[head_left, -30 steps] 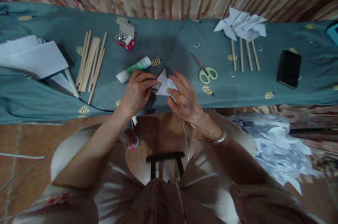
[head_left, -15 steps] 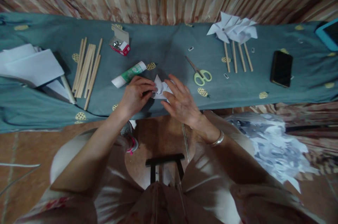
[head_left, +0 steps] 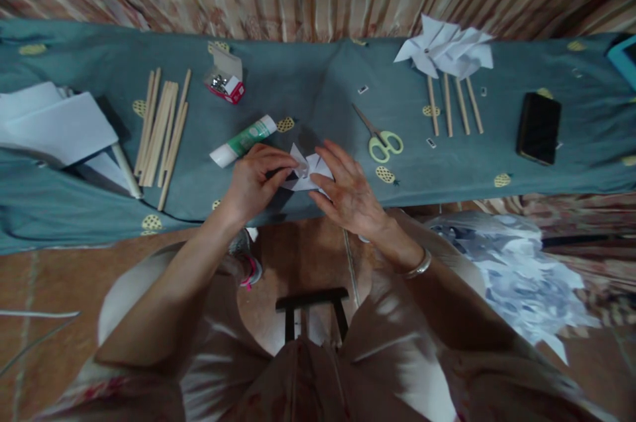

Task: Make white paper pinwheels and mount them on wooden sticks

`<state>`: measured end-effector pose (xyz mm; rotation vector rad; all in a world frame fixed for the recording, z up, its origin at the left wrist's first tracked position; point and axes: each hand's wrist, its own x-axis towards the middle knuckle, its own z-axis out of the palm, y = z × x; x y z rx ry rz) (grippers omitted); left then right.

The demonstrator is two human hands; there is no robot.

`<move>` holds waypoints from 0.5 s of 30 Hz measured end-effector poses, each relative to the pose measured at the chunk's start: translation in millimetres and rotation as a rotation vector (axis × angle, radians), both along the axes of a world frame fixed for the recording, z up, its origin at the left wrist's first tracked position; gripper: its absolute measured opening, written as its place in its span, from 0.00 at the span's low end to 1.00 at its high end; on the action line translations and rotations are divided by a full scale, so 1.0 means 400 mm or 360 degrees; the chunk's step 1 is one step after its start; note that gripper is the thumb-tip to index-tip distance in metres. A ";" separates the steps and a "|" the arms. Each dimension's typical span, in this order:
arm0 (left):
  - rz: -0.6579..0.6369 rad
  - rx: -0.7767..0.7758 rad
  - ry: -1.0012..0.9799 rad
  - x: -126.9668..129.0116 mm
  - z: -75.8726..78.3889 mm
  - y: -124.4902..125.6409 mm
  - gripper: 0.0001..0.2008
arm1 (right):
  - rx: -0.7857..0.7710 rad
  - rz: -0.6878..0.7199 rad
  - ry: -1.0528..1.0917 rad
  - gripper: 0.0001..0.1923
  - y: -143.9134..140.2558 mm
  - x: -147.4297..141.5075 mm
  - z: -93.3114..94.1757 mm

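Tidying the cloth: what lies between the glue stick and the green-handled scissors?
In the head view, between the glue stick and scissors lies only bare cloth with one printed yellow spot.
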<state>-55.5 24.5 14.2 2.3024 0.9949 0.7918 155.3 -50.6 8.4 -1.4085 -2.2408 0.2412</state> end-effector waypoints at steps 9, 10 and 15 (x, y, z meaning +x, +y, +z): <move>-0.0034 -0.0061 -0.0088 0.019 0.011 0.007 0.10 | -0.0042 -0.0040 0.0001 0.10 0.003 -0.004 0.019; -0.0037 -0.0068 -0.0083 0.021 0.011 0.006 0.10 | -0.0033 -0.0047 -0.0003 0.10 0.002 -0.001 0.021; -0.0132 -0.0110 -0.0118 0.030 0.009 -0.018 0.11 | -0.0010 -0.0070 0.0078 0.10 -0.013 0.018 0.024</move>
